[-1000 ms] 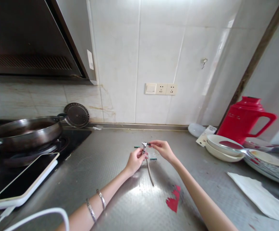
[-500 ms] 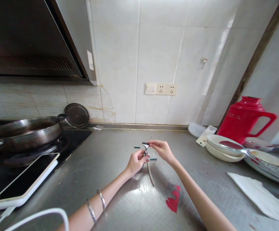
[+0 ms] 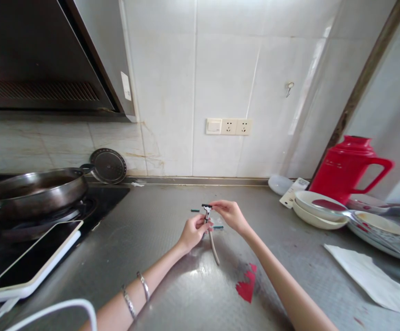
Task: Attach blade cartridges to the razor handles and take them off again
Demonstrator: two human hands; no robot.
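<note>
A small T-shaped razor (image 3: 207, 212) with a dark head and a silver neck stands upright over the counter. My left hand (image 3: 193, 232) is closed around it below the head. At the razor's top, my right hand (image 3: 230, 214) pinches the right end of the dark razor head (image 3: 205, 205) between thumb and fingers. A grey curved rod (image 3: 214, 249) runs down from under my left hand; whether it is the razor's handle I cannot tell. Two short blue-green strips lie close by: one strip (image 3: 195, 210) behind my left hand, another strip (image 3: 218, 227) beneath my right.
Red torn scraps (image 3: 246, 286) lie on the metal counter (image 3: 172, 294). At left are a phone (image 3: 36, 257) on a white cable, and a pan (image 3: 34, 188) on the stove. At right stand bowls (image 3: 318, 218), a red thermos (image 3: 344, 170) and a white tissue (image 3: 368, 276).
The whole view has shifted slightly. Both hands keep nearly the same pose on the razor, and the dark head looks a little more tilted.
</note>
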